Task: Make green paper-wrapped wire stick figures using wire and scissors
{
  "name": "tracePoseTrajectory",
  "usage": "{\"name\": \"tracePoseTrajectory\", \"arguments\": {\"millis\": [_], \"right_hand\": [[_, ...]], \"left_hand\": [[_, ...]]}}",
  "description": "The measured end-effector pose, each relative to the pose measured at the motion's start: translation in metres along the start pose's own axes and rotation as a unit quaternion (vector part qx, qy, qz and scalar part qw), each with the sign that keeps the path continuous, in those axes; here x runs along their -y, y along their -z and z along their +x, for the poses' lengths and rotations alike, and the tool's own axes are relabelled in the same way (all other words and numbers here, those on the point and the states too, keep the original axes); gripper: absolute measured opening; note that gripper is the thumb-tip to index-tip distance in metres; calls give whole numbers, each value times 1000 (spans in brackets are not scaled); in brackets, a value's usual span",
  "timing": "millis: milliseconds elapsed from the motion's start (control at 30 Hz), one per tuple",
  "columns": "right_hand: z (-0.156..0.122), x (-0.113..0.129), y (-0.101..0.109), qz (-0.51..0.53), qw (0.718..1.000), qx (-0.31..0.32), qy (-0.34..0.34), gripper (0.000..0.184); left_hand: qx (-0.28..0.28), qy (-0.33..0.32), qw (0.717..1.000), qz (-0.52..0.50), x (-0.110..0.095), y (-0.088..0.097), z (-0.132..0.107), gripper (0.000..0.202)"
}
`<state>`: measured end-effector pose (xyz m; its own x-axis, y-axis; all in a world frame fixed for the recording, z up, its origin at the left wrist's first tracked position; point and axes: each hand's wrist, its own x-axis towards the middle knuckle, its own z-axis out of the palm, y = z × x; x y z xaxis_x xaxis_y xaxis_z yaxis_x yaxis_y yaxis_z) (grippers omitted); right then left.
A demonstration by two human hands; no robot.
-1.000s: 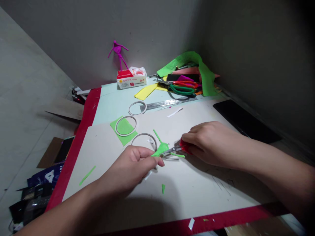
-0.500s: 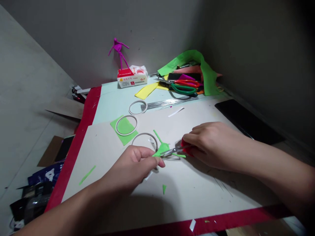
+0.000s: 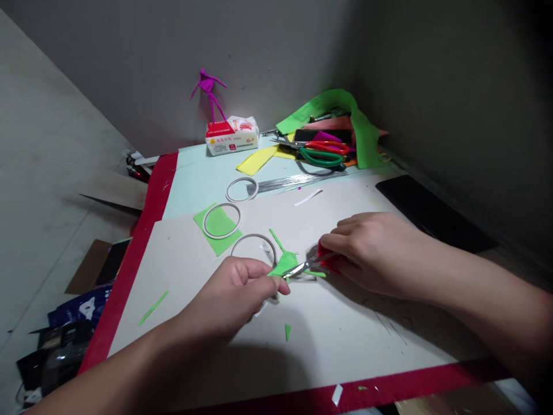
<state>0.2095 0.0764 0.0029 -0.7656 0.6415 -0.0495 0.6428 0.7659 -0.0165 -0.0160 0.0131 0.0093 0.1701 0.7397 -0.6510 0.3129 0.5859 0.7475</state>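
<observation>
The left grip point(image 3: 231, 294) pinches green paper point(image 3: 284, 264) mid-table point(image 3: 126, 282), narrowly; the right grip point(image 3: 367, 253) holds red-handled scissors point(image 3: 309, 266). 3 white rings point(image 3: 203, 222) lie toward the left edge, below a grey wall point(image 3: 268, 57).

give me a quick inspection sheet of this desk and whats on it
surface: grey card on a board with red edging
job's things: green paper piece, small red-handled scissors with blades at its edge, wire ring just behind it
clutter: green-handled scissors, green sheet, yellow strip, thin wire rods, green scrap
grips: left hand pinches the green paper piece; right hand holds the scissors
cables: nothing seen
surroundings: grey walls, tissue pack, purple wire figure, packets on the floor
</observation>
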Motion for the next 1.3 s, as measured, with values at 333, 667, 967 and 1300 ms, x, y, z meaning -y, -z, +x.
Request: {"name": "tracePoseTrajectory", "arguments": {"millis": [333,667,967,1300], "right_hand": [[2,4,-1,-15,1000,8,-10,16],[3,7,-3,-22,999,-26,6,14],[3,7,-6,-68,996,-60,26,16],[2,9,-6,-71,995,-64,40,17]], "left_hand": [[-11,14,1000,12,-1,0,1,21],[-18,14,1000,19,-2,-1,1,21],[-19,11,1000,13,-2,-1,2,21],[-19,5,1000,4,0,-1,2,22]]}}
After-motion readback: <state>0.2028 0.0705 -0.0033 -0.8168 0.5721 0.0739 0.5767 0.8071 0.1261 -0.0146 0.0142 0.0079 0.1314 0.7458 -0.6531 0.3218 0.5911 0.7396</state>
